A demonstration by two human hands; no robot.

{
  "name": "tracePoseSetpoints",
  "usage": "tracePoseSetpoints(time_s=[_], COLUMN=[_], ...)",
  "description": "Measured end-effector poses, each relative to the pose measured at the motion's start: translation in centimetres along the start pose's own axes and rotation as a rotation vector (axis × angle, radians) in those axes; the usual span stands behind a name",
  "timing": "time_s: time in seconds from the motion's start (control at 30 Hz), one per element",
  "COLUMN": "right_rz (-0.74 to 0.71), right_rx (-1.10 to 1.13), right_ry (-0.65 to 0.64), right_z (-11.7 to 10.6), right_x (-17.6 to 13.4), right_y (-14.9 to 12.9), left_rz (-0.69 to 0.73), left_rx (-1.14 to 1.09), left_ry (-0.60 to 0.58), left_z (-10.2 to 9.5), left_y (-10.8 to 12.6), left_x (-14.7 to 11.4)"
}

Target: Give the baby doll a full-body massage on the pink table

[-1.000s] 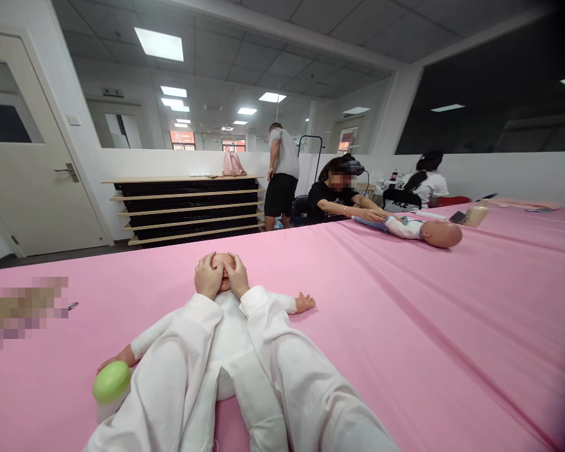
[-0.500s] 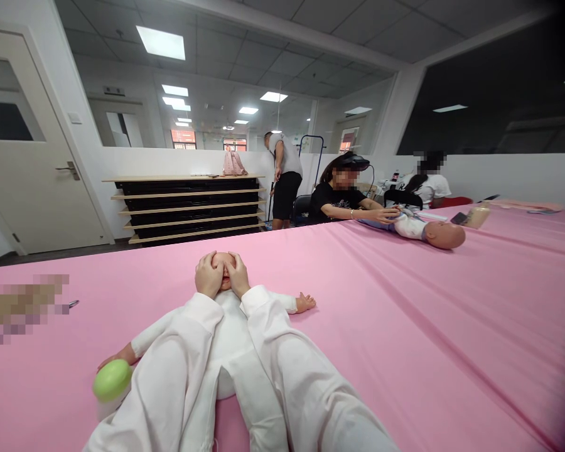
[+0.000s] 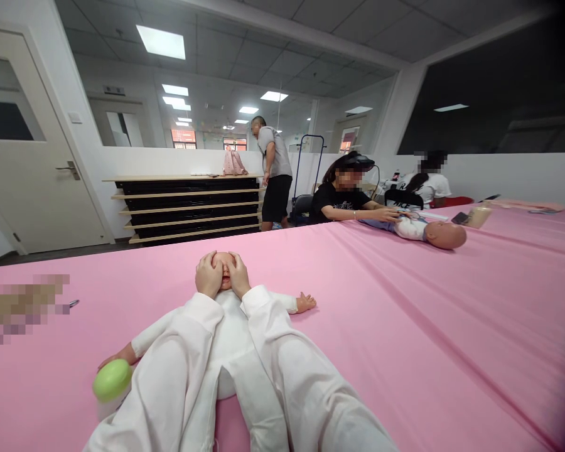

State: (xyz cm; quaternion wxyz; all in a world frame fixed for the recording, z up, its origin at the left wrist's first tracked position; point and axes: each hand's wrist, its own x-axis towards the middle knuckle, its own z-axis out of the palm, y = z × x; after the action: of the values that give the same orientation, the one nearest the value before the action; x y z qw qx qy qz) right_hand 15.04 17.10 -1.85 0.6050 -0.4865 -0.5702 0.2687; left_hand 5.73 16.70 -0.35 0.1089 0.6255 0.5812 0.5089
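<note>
On the pink cloth a baby doll (image 3: 230,328) in a white suit lies on its back, its head away from me and its arms spread. My left hand (image 3: 209,277) cups one side of the doll's head (image 3: 224,258), and my right hand (image 3: 240,275) cups the other. Both thumbs rest on its face near the eyes and nose; the fingers curl round the sides, partly hidden. The doll's open mouth shows between my hands. By its arm at the left stands a white bottle with a green cap (image 3: 112,380), partly behind my left sleeve.
A pink-covered table (image 3: 381,326) spreads around the doll. Across it, a seated person (image 3: 341,201) handles another doll (image 3: 445,235), near a pale bottle (image 3: 479,215). A blurred-out item (image 3: 19,307) lies at the left. Behind are stacked black shelves (image 3: 191,207) and a standing person (image 3: 275,157).
My hands stay in place on the doll's head. In the background the standing person has straightened somewhat and shifted left. The seated person's hands have moved slightly on the other doll.
</note>
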Motion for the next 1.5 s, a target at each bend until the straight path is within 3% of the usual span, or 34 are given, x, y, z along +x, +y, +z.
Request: tracePoseSetpoints(time_s=[0.43,0.77,1.0,1.2,1.3,1.5], right_rz=[0.040,-0.022,0.110,0.128,0.127,0.072], right_rx=[-0.017,0.007,0.123,0.172,0.213,0.340], right_ry=[0.018,-0.006,0.039,0.077,0.030,-0.123], right_z=[0.2,0.1,0.3,0.4,0.4,0.1], right_x=[0.3,-0.1,0.3,0.3,0.4,-0.1], right_y=[0.3,0.2,0.3,0.2,0.7,2.4], left_rz=[-0.009,0.010,-0.037,-0.095,-0.118,0.022], left_rx=[-0.019,0.011,-0.046,-0.073,-0.092,-0.186], left_ry=[0.004,0.007,-0.001,0.008,0.029,0.000], left_z=[0.1,0.0,0.2,0.1,0.1,0.2], left_y=[0.0,0.0,-0.1,0.2,0.0,-2.2], left_x=[0.1,-0.1,0.3,0.2,0.0,-0.7])
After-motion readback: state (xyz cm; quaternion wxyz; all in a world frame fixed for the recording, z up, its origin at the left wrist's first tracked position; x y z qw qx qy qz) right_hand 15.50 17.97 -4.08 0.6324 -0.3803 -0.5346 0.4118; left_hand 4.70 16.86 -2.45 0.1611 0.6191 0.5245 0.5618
